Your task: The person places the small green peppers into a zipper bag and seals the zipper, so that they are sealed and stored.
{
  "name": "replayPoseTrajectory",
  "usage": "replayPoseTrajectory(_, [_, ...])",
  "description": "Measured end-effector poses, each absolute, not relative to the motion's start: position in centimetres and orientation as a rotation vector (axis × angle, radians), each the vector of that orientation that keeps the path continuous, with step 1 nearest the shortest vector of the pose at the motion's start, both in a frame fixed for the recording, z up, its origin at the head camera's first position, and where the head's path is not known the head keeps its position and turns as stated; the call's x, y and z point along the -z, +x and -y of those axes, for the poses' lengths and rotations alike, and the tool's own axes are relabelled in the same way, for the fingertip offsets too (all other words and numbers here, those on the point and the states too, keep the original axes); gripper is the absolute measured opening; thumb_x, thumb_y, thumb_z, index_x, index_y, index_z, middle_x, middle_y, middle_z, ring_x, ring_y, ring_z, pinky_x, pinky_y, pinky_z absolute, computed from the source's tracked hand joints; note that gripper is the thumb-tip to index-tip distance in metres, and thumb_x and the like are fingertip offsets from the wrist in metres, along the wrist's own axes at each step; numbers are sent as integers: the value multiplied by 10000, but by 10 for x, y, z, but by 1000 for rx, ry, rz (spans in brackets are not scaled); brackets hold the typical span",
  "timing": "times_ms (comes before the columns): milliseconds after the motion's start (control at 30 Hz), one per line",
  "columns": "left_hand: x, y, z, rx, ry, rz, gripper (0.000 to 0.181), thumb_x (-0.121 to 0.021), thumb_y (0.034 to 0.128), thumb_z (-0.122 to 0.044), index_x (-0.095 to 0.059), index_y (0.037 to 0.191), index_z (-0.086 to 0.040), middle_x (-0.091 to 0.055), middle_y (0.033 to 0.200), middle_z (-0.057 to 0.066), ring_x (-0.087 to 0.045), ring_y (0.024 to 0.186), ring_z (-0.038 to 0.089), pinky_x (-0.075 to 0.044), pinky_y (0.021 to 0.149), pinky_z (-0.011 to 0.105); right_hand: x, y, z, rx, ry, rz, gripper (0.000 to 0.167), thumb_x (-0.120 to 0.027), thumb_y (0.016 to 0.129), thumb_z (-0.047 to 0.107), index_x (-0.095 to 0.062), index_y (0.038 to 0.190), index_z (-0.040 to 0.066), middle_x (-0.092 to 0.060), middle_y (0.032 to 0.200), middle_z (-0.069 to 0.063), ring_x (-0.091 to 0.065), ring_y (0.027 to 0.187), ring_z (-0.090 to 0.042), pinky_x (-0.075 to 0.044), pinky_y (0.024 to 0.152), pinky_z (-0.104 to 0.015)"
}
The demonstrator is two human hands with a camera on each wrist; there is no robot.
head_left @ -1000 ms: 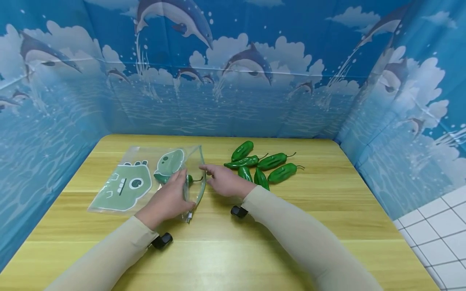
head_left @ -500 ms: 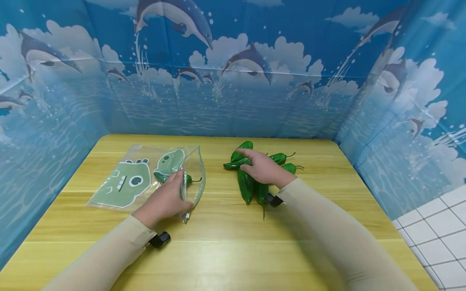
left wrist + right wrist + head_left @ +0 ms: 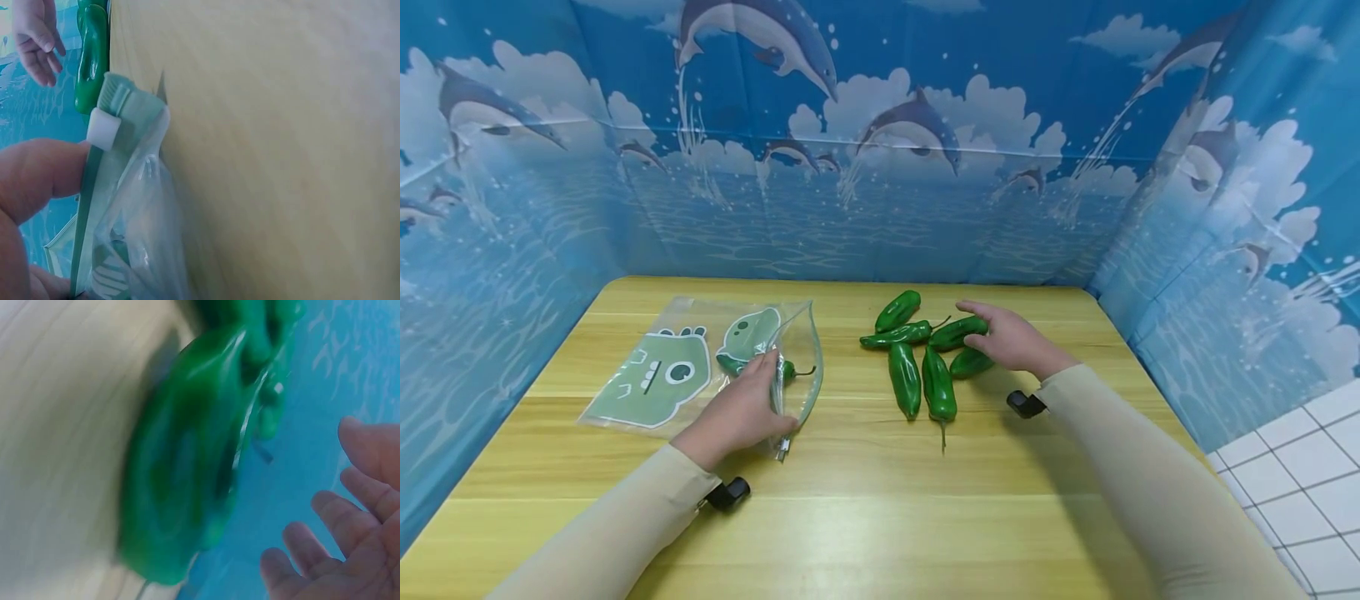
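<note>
My left hand holds the mouth of a clear zip bag with a green monster print, spreading it with thumb and fingers. Inside the bag near its mouth lies a green pepper, its stem toward the opening. A white slider sits on the bag's green zip strip, close to my thumb in the left wrist view. Over the right side of the loose green peppers hovers my right hand. Its fingers are spread and hold nothing; it partly covers a pepper. In the right wrist view another pepper is blurred.
The peppers lie bunched on the wooden table, right of the bag. A blue dolphin curtain closes off the back and sides. White tiles show at the right.
My right hand has moved right from the bag's mouth, across the peppers to their right side. My left hand and the bag have stayed nearly still.
</note>
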State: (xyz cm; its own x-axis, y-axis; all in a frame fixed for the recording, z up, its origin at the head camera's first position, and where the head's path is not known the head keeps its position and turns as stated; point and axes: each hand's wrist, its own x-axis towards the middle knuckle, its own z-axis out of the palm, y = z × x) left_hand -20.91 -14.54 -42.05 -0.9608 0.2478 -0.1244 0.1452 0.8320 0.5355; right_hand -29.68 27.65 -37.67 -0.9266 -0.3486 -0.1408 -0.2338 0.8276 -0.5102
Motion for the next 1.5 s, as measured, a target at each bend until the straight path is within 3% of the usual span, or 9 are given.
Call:
replayPoseTrajectory(167, [421, -209, 146, -821, 306, -2825, 1268, -879, 812, -350, -26, 1687, -9, -136, 1763, 193, -330, 1554, 460, -348, 1246, 600, 385, -298, -297, 736, -422, -2758, 700, -608, 1067, 153, -272, 1680, 120, -184, 1758, -191, -261, 1571, -489, -328, 1223, -679])
replayPoseTrajectory(433, [423, -210, 146, -821, 320, -2838, 1265, -882, 810, -351, -39, 1682, 11, -155, 1754, 216, -317, 1556, 473, -330, 1250, 613, 396, -299, -313, 697, -388, -2738, 741, -639, 1046, 150, -262, 1683, 111, -155, 1758, -208, -239, 1566, -517, -318, 1220, -692])
replayPoseTrajectory(500, [423, -210, 146, -817, 319, -2839, 1268, -883, 810, -356, -38, 1682, 10, -153, 1755, 214, -310, 1560, 470, -326, 1253, 609, 397, -298, -314, 699, -389, -2729, 736, -641, 1043, 144, -272, 1680, 112, -156, 1755, -214, -239, 1568, -513, -361, 1196, -677])
replayPoseTrajectory(667, [424, -210, 146, -823, 312, -2835, 1270, -887, 808, -353, -40, 1681, 12, -149, 1755, 215, -296, 1569, 462, -320, 1258, 602, 402, -296, -315, 679, -397, -2735, 717, -665, 1027, 141, -329, 1660, 107, -248, 1713, -272, -294, 1533, -539, -408, 1150, -675])
replayPoseTrajectory(800, [425, -210, 146, -830, 306, -2829, 1277, -890, 806, -358, -36, 1683, 6, -144, 1758, 211, -291, 1572, 459, -320, 1259, 600, 406, -295, -317, 648, -391, -2764, 668, -676, 1017, 121, -400, 1624, 73, -352, 1655, -306, -346, 1501, -550, -379, 1178, -691])
replayPoseTrajectory(1033, [425, -212, 145, -820, 306, -2837, 1284, -888, 801, -368, -32, 1683, 5, -147, 1755, 217, -304, 1567, 460, -336, 1252, 605, 412, -295, -322, 602, -352, -2772, 630, -670, 1019, 105, -440, 1605, 84, -369, 1644, -309, -366, 1491, -547, -392, 1170, -682])
replayPoseTrajectory(1167, [425, -213, 144, -803, 307, -2850, 1281, -888, 800, -368, -39, 1680, 17, -156, 1748, 234, -293, 1572, 459, -338, 1252, 603, 414, -294, -323, 575, -338, -2771, 612, -652, 1025, 76, -448, 1602, 90, -356, 1648, -316, -412, 1465, -534, -495, 1037, -591])
replayPoseTrajectory(1300, [425, -213, 144, -786, 312, -2871, 1269, -888, 801, -355, -53, 1673, 40, -168, 1738, 253, -308, 1561, 467, -348, 1248, 597, 414, -294, -322, 562, -325, -2773, 587, -636, 1030, 58, -465, 1591, 85, -363, 1647, -310, -436, 1456, -514, -476, 921, -512])
replayPoseTrajectory(1500, [424, -213, 141, -784, 298, -2867, 1265, -886, 810, -348, -44, 1674, 36, -160, 1737, 255, -304, 1558, 477, -351, 1241, 610, 416, -293, -322, 601, -306, -2776, 567, -663, 1014, 57, -501, 1557, 64, -408, 1626, -290, -403, 1480, -512, -435, 1148, -640])
